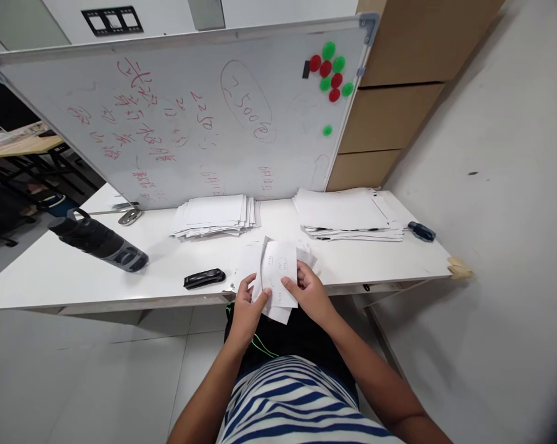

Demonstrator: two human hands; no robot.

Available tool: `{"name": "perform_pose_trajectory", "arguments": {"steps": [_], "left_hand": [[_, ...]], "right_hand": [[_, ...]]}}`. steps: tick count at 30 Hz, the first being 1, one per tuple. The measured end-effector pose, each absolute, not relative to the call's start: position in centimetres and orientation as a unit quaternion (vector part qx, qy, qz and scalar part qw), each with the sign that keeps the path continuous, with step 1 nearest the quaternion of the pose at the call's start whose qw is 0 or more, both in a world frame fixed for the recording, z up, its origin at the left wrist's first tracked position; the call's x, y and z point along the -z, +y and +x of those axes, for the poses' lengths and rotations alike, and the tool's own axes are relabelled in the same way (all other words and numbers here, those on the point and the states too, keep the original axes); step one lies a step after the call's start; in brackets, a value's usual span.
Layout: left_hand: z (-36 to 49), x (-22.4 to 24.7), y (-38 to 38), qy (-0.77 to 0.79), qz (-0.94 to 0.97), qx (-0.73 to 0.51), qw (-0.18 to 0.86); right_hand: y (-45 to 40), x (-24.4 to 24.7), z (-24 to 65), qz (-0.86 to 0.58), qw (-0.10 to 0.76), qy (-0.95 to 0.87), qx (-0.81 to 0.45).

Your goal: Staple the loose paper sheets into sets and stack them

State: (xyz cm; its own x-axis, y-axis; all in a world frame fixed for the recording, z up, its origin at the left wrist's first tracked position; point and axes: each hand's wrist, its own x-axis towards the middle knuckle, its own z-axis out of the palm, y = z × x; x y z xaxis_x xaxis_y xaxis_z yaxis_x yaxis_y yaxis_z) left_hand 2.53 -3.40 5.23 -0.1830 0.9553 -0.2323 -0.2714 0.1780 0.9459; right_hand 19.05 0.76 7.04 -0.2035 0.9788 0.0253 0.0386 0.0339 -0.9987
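Several small sheets of paper point(278, 277) with handwriting and diagrams are held at the desk's front edge, over my lap. My left hand point(249, 308) pinches their left side, its thumb on top of the front sheet. On the right side, my right hand point(311, 293) grips the sheets, with its thumb on the front face and its fingers behind. More paper edges stick out behind and below the front sheet. A black stapler point(205, 279) lies on the desk to the left of my hands, touched by neither.
On the white desk point(167, 259) stand two paper piles, one left point(213, 216) and one right point(347, 213). A dark bottle point(100, 242) stands at left. A whiteboard point(181, 123) with magnets rises behind, beside cardboard boxes point(389, 117). A small dark blue object point(421, 231) lies far right.
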Motion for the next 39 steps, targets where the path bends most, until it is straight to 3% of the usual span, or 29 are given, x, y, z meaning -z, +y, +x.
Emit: {"name": "perform_pose_trajectory", "arguments": {"steps": [7, 14, 16, 22, 26, 33, 36, 39], "left_hand": [[2.5, -4.9, -3.7, 0.545, 0.296, -0.590, 0.516], [1.2, -6.3, -3.9, 0.548, 0.250, -0.663, 0.443], [1.1, -6.7, -4.1, 0.565, 0.280, -0.664, 0.401], [2.6, -6.8, -5.7, 0.576, 0.495, -0.616, 0.211], [4.0, -7.1, -6.1, 0.467, 0.675, -0.537, 0.196], [5.2, -8.8, -5.8, 0.440, 0.732, -0.434, 0.289], [4.4, -8.6, -5.3, 0.421, 0.763, -0.414, 0.263], [2.7, -7.8, -4.0, 0.475, 0.700, -0.482, 0.229]], "right_hand": [[0.3, -8.9, 20.3, -0.515, 0.450, -0.576, -0.448], [-1.4, -10.8, 23.9, -0.607, 0.518, -0.575, -0.183], [-1.8, -10.8, 23.8, -0.602, 0.523, -0.583, -0.157], [-2.7, -10.2, 21.1, -0.522, 0.470, -0.587, -0.402], [-3.9, -10.8, 20.3, -0.437, 0.476, -0.558, -0.521], [-4.1, -10.5, 20.9, -0.475, 0.519, -0.530, -0.474], [-2.6, -9.4, 21.3, -0.497, 0.515, -0.556, -0.422], [-1.1, -9.7, 21.9, -0.471, 0.484, -0.601, -0.427]]}}
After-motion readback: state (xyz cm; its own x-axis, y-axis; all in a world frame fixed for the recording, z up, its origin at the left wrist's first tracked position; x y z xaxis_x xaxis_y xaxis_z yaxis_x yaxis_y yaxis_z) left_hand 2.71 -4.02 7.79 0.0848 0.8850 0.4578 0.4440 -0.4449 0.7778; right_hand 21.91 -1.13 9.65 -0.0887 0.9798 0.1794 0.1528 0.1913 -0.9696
